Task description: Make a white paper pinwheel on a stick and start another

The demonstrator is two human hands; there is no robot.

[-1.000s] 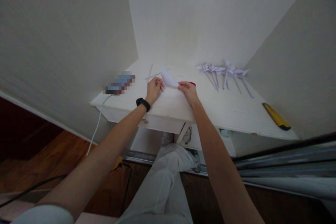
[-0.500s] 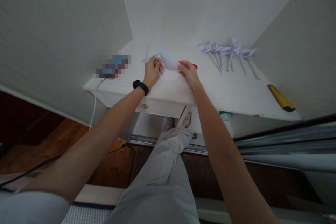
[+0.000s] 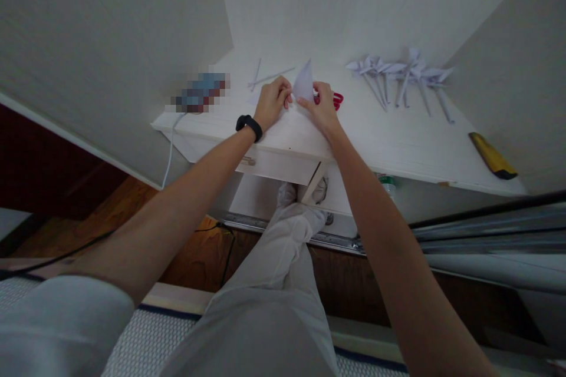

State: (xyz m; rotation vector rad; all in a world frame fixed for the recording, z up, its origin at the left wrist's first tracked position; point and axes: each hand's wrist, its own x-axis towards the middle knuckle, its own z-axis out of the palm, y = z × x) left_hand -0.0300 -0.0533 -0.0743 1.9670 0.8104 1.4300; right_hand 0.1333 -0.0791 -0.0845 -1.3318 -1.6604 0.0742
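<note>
A white sheet of paper (image 3: 303,81), curled to a pointed, cone-like shape, stands up between my hands over the white desk. My right hand (image 3: 323,107) is closed on its right side, thumb at the lower edge. At the paper's lower left corner, my left hand (image 3: 273,101) is pinched closed, its fingertips meeting the paper; the exact hold is small and partly hidden. Just behind my right hand lie red-handled scissors (image 3: 338,101), mostly covered by the fingers. Thin white paper sticks (image 3: 275,76) rest on the desk beyond my left hand.
Several folded white paper flowers on stems (image 3: 404,73) lie at the back right of the desk (image 3: 384,141). A yellow-and-black object (image 3: 493,156) sits near the right edge. At left is a blurred device (image 3: 201,93) with a white cable (image 3: 170,156). Walls enclose the desk.
The paper has gone from a low, bent sheet to a more upright, pointed curl. My right thumb now shows on its near side. More of the red scissors shows, and the view has shifted slightly.
</note>
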